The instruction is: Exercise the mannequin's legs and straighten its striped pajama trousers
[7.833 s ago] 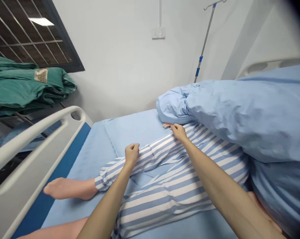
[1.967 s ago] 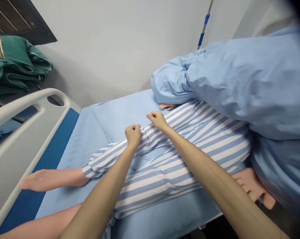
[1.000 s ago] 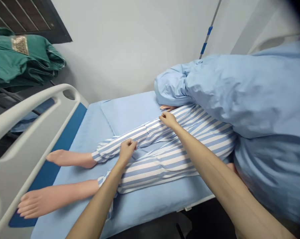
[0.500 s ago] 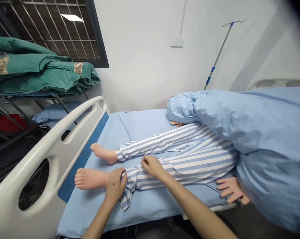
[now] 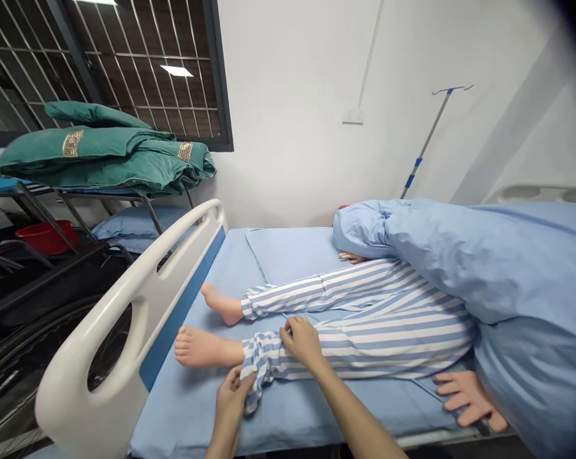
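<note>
A manikin lies on the bed in blue-and-white striped trousers (image 5: 388, 344). My left hand (image 5: 233, 392) is at the near ankle, its thumb and fingers closed on the loose, bunched cuff (image 5: 259, 366) of the near trouser leg. Higher up that leg, around the shin, my right hand (image 5: 301, 341) rests with curled fingers gripping the striped cloth. The near bare foot (image 5: 204, 347) points toward the footboard, just beyond my left hand. Behind it lies the far foot (image 5: 222, 304), with its cuff down at the ankle.
A white footboard (image 5: 125, 299) with cut-out handles closes the bed's left end. Blue bedding (image 5: 460, 255) covers the manikin's upper body, and a manikin hand (image 5: 469, 395) pokes out at the near edge. Folded green quilts (image 5: 110, 153), a red basin (image 5: 48, 237) and an IV pole (image 5: 428, 137) stand around.
My left hand has slid off the ankle to the cuff's near, hanging edge, and the cuff is more bunched. My right hand stays on the same leg. The whole view has shifted.
</note>
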### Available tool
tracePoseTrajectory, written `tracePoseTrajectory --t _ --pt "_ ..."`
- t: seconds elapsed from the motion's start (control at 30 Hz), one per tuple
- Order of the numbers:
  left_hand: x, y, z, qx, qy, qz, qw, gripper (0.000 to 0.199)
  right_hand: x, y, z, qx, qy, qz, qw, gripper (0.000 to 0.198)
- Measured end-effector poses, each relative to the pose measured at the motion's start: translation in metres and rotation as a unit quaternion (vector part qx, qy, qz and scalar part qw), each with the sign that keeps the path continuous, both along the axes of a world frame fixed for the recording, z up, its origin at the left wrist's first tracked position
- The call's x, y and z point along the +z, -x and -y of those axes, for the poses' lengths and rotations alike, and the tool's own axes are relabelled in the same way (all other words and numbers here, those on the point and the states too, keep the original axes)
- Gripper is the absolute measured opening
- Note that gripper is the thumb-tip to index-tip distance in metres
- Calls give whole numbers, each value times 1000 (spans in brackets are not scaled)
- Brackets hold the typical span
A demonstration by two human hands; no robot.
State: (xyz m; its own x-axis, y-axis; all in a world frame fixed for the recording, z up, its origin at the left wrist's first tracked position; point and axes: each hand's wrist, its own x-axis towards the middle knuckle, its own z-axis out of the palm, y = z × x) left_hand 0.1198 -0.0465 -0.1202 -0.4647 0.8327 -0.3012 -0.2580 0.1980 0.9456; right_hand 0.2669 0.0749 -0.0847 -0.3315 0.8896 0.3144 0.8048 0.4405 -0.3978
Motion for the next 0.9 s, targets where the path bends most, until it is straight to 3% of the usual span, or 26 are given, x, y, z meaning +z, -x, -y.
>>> tracePoseTrajectory --t 0.1,0.17,0.27,0.33,0.4,0.5,0.6,0.73,0.9 --pt "16 28 7 128 -11 -60 990 43 -2 2 0 -6 -7 8 1000 14" --pt "26 45 16 200 -13 -145 969 45 -2 3 0 -9 -11 16 1000 15" --pt "39 52 29 232 2 -294 927 47 -2 4 0 -13 -13 25 1000 16" --pt "46 42 30 197 -7 -345 918 37 -1 4 1 -14 -10 24 1000 16" --pt "49 24 21 128 -48 -354 925 22 0 3 2 -14 -8 22 1000 16" --pt "51 1 -10 43 -107 -322 940 14 2 2 3 -15 -6 20 1000 15" --pt "49 -5 -47 -10 -95 -314 945 13 2 1 3 -13 -5 12 1000 13" --pt "43 1 -72 -52 1 -466 883 14 2 -1 2 -10 -10 1 1000 16" --pt "38 3 -79 -69 52 -536 840 15 12 8 3 14 -42 -45 998 24"
